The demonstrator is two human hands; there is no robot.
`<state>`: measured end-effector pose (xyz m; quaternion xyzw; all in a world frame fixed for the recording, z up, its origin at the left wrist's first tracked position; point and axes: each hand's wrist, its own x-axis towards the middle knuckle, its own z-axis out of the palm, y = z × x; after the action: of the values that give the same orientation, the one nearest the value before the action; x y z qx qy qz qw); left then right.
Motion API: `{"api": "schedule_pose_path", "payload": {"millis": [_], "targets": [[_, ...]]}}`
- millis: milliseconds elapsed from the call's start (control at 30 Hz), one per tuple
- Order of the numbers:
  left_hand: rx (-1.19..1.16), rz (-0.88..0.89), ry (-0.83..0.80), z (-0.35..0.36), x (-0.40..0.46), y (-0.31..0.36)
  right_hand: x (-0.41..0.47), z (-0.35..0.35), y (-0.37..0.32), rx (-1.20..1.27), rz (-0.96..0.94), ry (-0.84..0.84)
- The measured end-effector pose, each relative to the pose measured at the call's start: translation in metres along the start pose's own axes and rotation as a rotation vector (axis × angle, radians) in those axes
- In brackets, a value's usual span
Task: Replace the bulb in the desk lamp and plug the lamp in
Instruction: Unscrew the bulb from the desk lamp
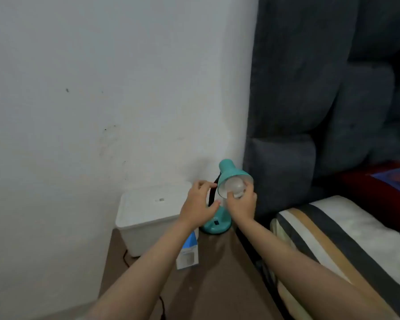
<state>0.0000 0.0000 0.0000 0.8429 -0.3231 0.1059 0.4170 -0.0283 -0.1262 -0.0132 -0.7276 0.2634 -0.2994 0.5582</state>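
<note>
Leftmost, a white box (148, 215) is set on the brown table (206, 285) against the wall, with a small blue carton (188, 255) just beside it. Next, the left hand (198, 204) is held loosely spread beside the black neck of the teal lamp (229, 179), nothing gripped. Rightmost, the white bulb (234, 187) in the shade is pinched by the curled fingers of the right hand (241, 204).

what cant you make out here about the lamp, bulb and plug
- Head view: the round white bulb's base, hidden by the teal lamp shade and right hand's fingers.
- The lamp's plug: not in view.
- Blue-and-white carton: print blurred, top behind left forearm.
- Left hand: contact with the black neck unclear.
</note>
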Motion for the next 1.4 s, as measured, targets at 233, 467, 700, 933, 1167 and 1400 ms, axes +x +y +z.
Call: {"api": "schedule_pose_path", "payload": {"millis": [233,467,700,933,1167,1400], "targets": [[0.003,0.038,-0.075,0.011,0.033,-0.012,0.018,0.015,0.017,0.113,-0.001,0.022],[-0.058,0.121,-0.033,0.021,0.051,-0.023,0.023,0.025,0.03,0.306,-0.011,0.041],[-0.006,0.228,0.045,0.031,0.058,-0.029,0.03,0.025,0.032,0.399,-0.022,0.062],[0.045,0.241,0.113,0.034,0.059,-0.036,0.032,0.023,0.037,0.444,-0.03,0.052],[0.067,0.227,0.107,0.035,0.062,-0.034,0.036,0.026,0.044,0.297,-0.153,0.092],[0.094,0.232,0.11,0.038,0.058,-0.029,0.028,0.025,0.052,0.28,-0.169,0.122]]}}
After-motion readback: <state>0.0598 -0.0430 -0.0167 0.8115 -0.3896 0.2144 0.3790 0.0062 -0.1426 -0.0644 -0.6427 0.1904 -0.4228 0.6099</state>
